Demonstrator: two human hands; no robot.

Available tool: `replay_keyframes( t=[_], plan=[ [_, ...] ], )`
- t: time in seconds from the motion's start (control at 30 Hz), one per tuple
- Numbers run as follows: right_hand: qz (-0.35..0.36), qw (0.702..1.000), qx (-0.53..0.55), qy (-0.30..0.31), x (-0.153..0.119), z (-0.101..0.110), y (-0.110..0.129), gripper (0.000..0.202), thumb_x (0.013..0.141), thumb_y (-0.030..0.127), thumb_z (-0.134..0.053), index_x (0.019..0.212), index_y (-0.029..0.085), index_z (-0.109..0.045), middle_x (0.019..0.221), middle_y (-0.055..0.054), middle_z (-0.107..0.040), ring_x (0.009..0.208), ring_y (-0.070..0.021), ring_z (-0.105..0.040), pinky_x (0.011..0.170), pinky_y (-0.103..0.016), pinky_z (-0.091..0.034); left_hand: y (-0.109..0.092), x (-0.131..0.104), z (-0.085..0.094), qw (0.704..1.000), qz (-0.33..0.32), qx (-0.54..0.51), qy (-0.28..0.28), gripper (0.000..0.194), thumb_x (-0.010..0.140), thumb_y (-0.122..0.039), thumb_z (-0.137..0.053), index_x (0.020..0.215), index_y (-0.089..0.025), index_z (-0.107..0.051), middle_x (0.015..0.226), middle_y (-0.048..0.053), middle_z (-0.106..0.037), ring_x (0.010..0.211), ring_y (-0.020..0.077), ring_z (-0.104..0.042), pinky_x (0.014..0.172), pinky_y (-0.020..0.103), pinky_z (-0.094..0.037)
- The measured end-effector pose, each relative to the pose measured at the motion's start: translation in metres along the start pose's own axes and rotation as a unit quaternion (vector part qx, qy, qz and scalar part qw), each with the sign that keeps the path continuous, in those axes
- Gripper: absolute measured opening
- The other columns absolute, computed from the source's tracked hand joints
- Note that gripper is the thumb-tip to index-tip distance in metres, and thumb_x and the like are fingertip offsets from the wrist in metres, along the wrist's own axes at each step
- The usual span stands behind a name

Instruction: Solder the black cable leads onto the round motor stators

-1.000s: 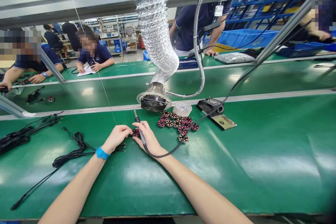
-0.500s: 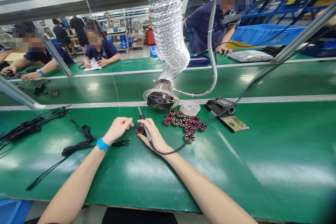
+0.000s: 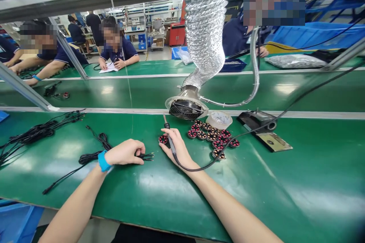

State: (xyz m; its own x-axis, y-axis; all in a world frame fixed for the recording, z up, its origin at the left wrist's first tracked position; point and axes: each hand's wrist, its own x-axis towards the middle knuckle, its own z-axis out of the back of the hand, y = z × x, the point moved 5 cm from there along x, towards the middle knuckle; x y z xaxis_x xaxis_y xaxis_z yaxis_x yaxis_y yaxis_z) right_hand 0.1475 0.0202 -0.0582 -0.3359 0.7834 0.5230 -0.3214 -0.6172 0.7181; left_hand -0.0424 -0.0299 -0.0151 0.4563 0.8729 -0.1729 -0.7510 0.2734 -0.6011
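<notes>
My left hand (image 3: 125,152), with a blue band at the wrist, has its thumb and fingers closed around the black cable (image 3: 99,152) near its split wire ends. The thin tips stick out to the right of the fingers. In my right hand (image 3: 179,146) is a soldering iron (image 3: 172,145), its tip pointing up and away. The same hand's thumb and fingers are around a small round coil part (image 3: 163,139) with red and black segments. Several similar coil parts (image 3: 211,136) lie in a cluster right of my right hand.
A fume duct (image 3: 207,26) with a fan (image 3: 186,109) hangs over the green bench (image 3: 313,174). A tape roll (image 3: 219,120) and an iron stand (image 3: 258,120) are at the right. A cable bundle (image 3: 37,134) lies left. People sit or stand beyond.
My left hand has moved down from beside the coil part onto the cable ends and closed there. My right hand still has the iron and coil part. The camera view has shifted left.
</notes>
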Motion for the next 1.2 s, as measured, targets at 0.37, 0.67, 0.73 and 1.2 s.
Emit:
replay_keyframes(
  t=[0.37,0.67,0.73,1.2],
  plan=[
    [-0.004,1.0,0.023,-0.003,0.001,0.001,0.005,0.051,0.08,0.012,-0.067,0.127,0.027,-0.051,0.111,-0.005,-0.049,0.094,-0.0185,-0.062,0.089,-0.035,-0.054,-0.029,0.008,-0.032,0.989,-0.016,-0.147,0.012,0.029,0.077,-0.045,-0.073,0.078,-0.018,-0.062,0.064,-0.004,-0.055,0.057,0.011,-0.046,0.054,0.023,-0.032],
    [0.024,0.997,0.066,0.028,0.002,0.0,0.018,0.056,0.075,0.007,-0.065,0.126,0.025,-0.053,0.111,-0.005,-0.052,0.1,-0.0191,-0.061,0.092,-0.035,-0.052,-0.01,0.016,-0.009,0.945,0.019,-0.28,-0.171,0.035,0.086,-0.046,-0.062,0.101,-0.014,-0.065,0.072,0.0,-0.058,0.064,0.0123,-0.049,0.062,0.025,-0.039],
    [0.028,0.997,0.068,0.0,0.005,0.005,0.025,0.053,0.075,0.008,-0.066,0.124,0.025,-0.054,0.11,-0.006,-0.054,0.102,-0.0205,-0.061,0.094,-0.037,-0.051,-0.012,0.018,-0.009,0.945,0.008,-0.274,-0.177,0.033,0.088,-0.044,-0.06,0.096,-0.014,-0.067,0.075,0.001,-0.059,0.066,0.0124,-0.048,0.063,0.025,-0.039],
    [0.002,0.979,0.186,-0.081,0.005,0.019,0.047,0.034,0.085,0.011,-0.059,0.115,0.026,-0.057,0.104,-0.003,-0.052,0.076,-0.0117,-0.065,0.081,-0.031,-0.058,-0.028,0.033,0.009,0.968,-0.055,-0.232,-0.082,0.034,0.091,-0.043,-0.056,0.085,-0.014,-0.074,0.088,0.006,-0.071,0.083,0.0174,-0.06,0.079,0.027,-0.043]
  ],
)
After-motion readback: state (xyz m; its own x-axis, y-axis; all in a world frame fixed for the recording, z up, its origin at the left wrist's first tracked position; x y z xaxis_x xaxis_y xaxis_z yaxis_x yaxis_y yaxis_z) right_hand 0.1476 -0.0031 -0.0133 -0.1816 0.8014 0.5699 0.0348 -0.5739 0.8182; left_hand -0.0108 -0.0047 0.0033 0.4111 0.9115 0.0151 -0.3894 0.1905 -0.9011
